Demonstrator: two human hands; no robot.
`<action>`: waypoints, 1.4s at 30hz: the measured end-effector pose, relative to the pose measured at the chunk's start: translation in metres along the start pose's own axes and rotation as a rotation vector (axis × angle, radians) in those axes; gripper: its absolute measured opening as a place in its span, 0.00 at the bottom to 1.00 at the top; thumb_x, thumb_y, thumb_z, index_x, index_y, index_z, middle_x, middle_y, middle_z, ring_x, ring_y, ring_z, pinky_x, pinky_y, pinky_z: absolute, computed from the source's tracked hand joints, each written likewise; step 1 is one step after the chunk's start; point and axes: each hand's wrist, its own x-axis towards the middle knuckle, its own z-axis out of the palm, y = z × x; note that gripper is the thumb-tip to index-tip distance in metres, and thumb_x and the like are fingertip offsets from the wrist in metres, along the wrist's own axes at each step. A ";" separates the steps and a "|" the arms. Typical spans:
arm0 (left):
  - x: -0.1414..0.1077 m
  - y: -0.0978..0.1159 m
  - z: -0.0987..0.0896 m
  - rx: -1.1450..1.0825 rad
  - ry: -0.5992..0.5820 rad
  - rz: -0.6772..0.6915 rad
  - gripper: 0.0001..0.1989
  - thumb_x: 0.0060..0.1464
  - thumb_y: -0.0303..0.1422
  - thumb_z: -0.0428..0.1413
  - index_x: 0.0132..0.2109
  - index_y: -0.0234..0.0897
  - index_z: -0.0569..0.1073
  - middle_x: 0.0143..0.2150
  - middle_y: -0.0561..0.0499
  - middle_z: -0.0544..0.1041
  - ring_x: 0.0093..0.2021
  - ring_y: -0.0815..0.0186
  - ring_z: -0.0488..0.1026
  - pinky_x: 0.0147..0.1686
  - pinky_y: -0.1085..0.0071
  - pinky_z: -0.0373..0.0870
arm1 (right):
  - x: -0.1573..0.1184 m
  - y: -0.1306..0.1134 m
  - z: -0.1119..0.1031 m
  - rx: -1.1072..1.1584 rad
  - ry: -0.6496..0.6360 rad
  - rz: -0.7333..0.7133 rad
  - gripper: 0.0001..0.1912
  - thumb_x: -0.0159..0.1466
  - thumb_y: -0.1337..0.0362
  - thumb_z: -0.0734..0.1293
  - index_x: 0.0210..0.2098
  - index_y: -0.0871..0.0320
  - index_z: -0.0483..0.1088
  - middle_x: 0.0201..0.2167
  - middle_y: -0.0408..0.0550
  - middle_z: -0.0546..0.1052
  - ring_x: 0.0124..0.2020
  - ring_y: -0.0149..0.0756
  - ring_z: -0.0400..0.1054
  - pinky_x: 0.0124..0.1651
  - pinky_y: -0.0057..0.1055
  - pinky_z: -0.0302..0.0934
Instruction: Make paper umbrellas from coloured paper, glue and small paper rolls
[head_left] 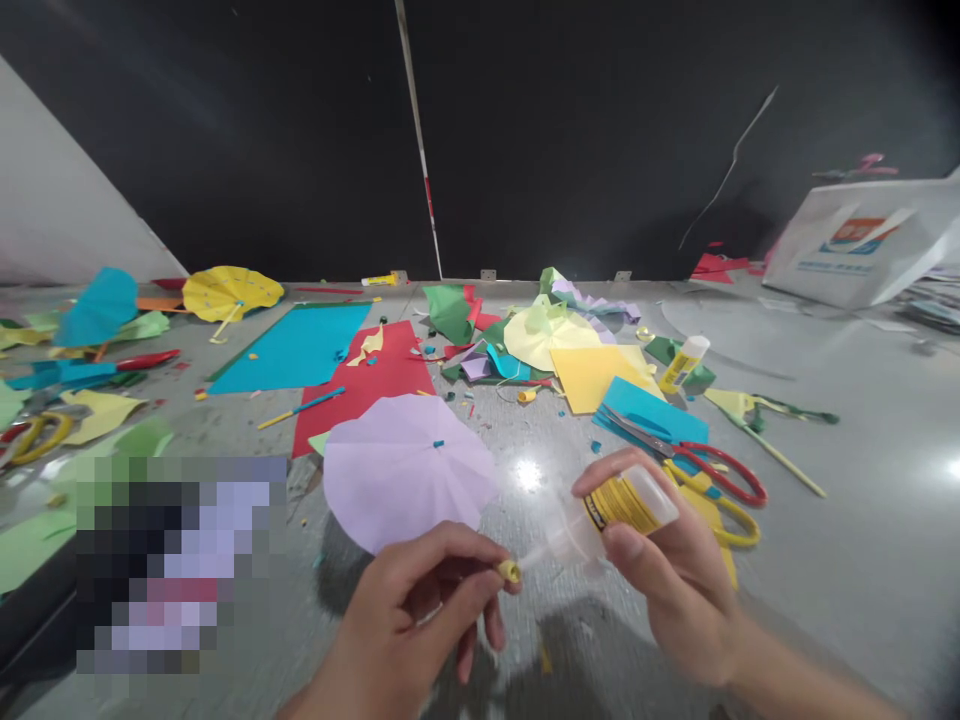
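Between the thumb and forefinger of my left hand [420, 605] is a small yellow paper roll [510, 571], its hollow end facing right. My right hand [675, 575] is closed around a glue bottle [626, 503] with a yellow label. The bottle is tipped so that its clear nozzle points left, close to the roll's open end; whether they touch, I cannot tell. Just beyond my left hand lies a pleated round of lilac paper [405, 465] with a small blue piece at its middle.
Red-handled scissors [720, 470] and yellow-handled scissors [731, 515] lie right, near a glue stick [685, 364]. Red paper [367, 380], blue paper [292, 345] and scattered scraps cover the middle and left. A white bag [855, 240] stands far right, before a dark wall [300, 130].
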 end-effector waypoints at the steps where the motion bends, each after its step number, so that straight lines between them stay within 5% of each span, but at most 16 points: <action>1: -0.001 0.002 0.000 0.002 0.005 0.013 0.10 0.62 0.40 0.64 0.41 0.37 0.81 0.27 0.52 0.78 0.23 0.70 0.75 0.19 0.82 0.72 | -0.001 -0.002 0.000 0.018 0.004 -0.003 0.09 0.75 0.53 0.62 0.50 0.45 0.70 0.32 0.40 0.68 0.25 0.29 0.60 0.27 0.25 0.59; 6: -0.003 0.014 0.005 0.002 0.018 0.040 0.11 0.61 0.40 0.65 0.40 0.37 0.81 0.26 0.52 0.77 0.23 0.71 0.74 0.19 0.82 0.72 | -0.005 -0.010 -0.004 0.040 0.073 -0.057 0.10 0.75 0.53 0.62 0.51 0.44 0.71 0.35 0.42 0.71 0.28 0.30 0.65 0.29 0.26 0.63; 10: -0.001 0.021 0.014 -0.117 -0.052 -0.069 0.14 0.59 0.43 0.66 0.39 0.35 0.78 0.31 0.50 0.80 0.22 0.71 0.75 0.18 0.82 0.71 | -0.004 -0.015 -0.005 0.050 0.077 -0.090 0.10 0.75 0.53 0.63 0.51 0.45 0.72 0.35 0.42 0.71 0.27 0.29 0.64 0.28 0.26 0.63; 42: 0.000 0.023 0.017 -0.166 -0.099 -0.134 0.15 0.58 0.43 0.67 0.39 0.34 0.76 0.33 0.50 0.80 0.23 0.72 0.75 0.17 0.83 0.69 | -0.004 -0.013 -0.002 0.183 0.067 0.066 0.08 0.74 0.54 0.64 0.47 0.48 0.72 0.29 0.41 0.67 0.25 0.29 0.58 0.26 0.24 0.57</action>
